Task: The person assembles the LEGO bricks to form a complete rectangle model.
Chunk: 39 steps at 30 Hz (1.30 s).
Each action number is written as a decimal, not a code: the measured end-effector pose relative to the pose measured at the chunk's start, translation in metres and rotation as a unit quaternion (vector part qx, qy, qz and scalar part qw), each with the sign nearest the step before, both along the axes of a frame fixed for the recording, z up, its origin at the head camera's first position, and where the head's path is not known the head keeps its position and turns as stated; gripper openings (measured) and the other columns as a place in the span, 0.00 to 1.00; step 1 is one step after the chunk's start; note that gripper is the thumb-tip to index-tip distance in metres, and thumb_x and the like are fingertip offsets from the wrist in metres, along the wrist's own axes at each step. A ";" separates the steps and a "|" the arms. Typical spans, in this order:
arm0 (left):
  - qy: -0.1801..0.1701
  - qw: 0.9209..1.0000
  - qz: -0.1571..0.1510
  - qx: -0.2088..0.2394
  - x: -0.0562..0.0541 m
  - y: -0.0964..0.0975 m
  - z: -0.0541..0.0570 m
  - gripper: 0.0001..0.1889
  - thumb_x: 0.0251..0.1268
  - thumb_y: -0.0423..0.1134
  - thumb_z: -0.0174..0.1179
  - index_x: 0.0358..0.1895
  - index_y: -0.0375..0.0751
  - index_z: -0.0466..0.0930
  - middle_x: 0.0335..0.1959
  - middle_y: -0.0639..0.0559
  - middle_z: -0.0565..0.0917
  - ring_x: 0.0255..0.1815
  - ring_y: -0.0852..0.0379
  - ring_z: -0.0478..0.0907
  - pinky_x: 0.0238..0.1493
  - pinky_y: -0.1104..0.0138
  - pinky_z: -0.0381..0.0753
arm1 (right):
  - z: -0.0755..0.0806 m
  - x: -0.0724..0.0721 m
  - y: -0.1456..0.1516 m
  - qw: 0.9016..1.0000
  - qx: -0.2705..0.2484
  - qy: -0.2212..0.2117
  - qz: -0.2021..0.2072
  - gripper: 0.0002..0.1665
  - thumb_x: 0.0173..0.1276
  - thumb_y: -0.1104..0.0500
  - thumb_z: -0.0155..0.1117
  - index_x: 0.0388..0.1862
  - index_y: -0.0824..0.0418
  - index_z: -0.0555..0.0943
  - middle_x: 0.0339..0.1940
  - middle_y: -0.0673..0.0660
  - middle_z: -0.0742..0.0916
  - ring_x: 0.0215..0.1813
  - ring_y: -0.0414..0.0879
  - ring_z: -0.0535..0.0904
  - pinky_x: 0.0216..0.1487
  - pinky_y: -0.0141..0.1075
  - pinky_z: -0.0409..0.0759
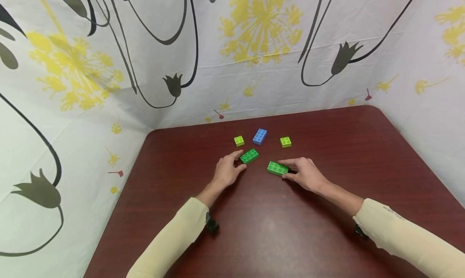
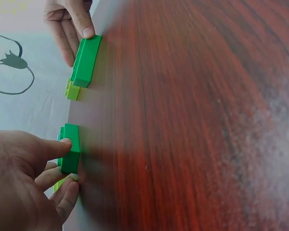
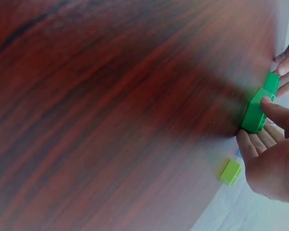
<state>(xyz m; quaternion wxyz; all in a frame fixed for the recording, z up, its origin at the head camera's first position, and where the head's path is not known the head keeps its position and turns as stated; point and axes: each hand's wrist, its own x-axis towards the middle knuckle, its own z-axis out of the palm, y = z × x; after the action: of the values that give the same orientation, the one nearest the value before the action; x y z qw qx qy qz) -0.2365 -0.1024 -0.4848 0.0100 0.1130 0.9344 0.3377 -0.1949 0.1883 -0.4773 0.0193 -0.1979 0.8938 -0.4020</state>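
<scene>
My left hand (image 1: 226, 171) is at the left end of a dark green toy brick (image 1: 249, 156) with two rows of studs. In the left wrist view, the thumb presses one side of that brick (image 2: 71, 149) and the forefinger is at its other side. A lighter green brick (image 1: 277, 168) of the same shape lies nearer to me on the right. My right hand (image 1: 308, 174) pinches its right end between thumb and fingers. Both bricks are stud side up at table level, with a small gap between them.
Behind the green bricks, a blue brick (image 1: 259, 136) stands between two small lime bricks, one on the left (image 1: 239, 141) and one on the right (image 1: 285, 142). All are on a dark red-brown table (image 1: 232, 237). A white patterned cloth (image 1: 203, 64) hangs behind its far edge.
</scene>
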 end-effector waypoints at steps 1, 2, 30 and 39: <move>0.004 1.000 0.001 0.000 0.000 0.000 -0.001 0.29 0.73 0.41 0.71 0.75 0.46 0.77 0.66 0.48 0.85 0.68 0.48 0.80 0.67 0.47 0.76 | 0.000 0.000 0.000 1.000 0.000 -0.001 0.000 0.29 0.67 0.69 0.77 0.66 0.70 0.83 0.62 0.70 0.86 0.61 0.63 0.86 0.57 0.54 0.85; 0.007 1.000 0.002 0.000 0.000 0.001 -0.001 0.29 0.73 0.41 0.71 0.75 0.47 0.78 0.65 0.48 0.85 0.67 0.49 0.80 0.66 0.47 0.76 | 0.000 -0.001 0.000 1.000 0.000 -0.002 -0.001 0.28 0.67 0.69 0.77 0.66 0.70 0.83 0.62 0.70 0.86 0.61 0.63 0.86 0.57 0.54 0.85; 0.017 1.000 0.009 0.011 0.002 -0.004 0.001 0.24 0.71 0.38 0.72 0.69 0.48 0.83 0.55 0.49 0.89 0.53 0.53 0.87 0.56 0.54 0.85 | 0.004 -0.004 0.002 1.000 -0.006 -0.013 -0.007 0.26 0.68 0.70 0.76 0.65 0.69 0.84 0.61 0.70 0.87 0.59 0.64 0.87 0.57 0.55 0.85; 0.004 0.999 -0.046 0.012 0.014 -0.018 0.006 0.23 0.72 0.35 0.70 0.69 0.47 0.82 0.59 0.50 0.88 0.55 0.53 0.85 0.55 0.57 0.85 | 0.008 -0.006 0.002 1.000 0.003 -0.009 -0.006 0.25 0.68 0.71 0.75 0.64 0.67 0.85 0.61 0.69 0.87 0.59 0.65 0.87 0.57 0.56 0.85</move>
<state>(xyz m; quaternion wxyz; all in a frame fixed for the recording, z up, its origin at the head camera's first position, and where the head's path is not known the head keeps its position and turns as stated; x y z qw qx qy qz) -0.2229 -0.1203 -0.4791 0.0208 0.1571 0.9242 0.3476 -0.2011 0.1908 -0.4691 0.0257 -0.1888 0.8961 -0.4009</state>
